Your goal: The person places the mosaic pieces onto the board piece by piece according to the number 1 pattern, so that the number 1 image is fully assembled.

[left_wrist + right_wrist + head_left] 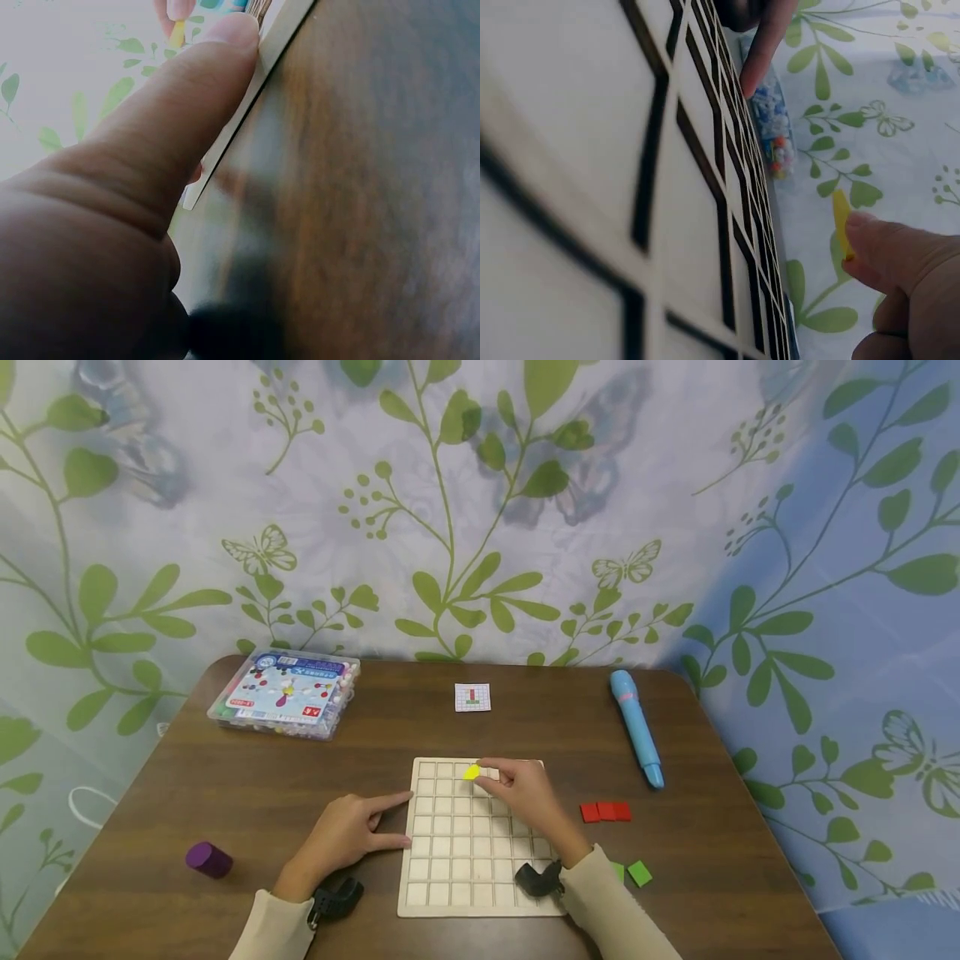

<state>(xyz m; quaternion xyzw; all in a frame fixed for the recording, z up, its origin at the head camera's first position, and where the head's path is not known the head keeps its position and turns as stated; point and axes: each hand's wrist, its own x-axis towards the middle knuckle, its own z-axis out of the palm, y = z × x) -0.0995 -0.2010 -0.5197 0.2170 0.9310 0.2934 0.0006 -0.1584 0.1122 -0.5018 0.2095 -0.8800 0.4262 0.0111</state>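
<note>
A pale wooden grid board (461, 870) lies flat on the brown table. Between thumb and forefinger, my right hand (529, 795) pinches a small yellow tile (471, 772) over the board's far rows. In the right wrist view the yellow tile (842, 223) stands edge-on in the fingertips, apart from the grid. My left hand (347, 837) rests at the board's left edge, forefinger and thumb stretched out and spread, tips right at the rim. Its outstretched thumb (180, 105) fills much of the left wrist view.
Three red tiles (606, 812) lie in a row right of the board, with green tiles (640, 873) nearer, partly behind the right sleeve. Farther back are a patterned card (472, 697), a clear plastic box (285, 689) and a blue pen-shaped object (637, 731). A purple cylinder (209, 860) stands left.
</note>
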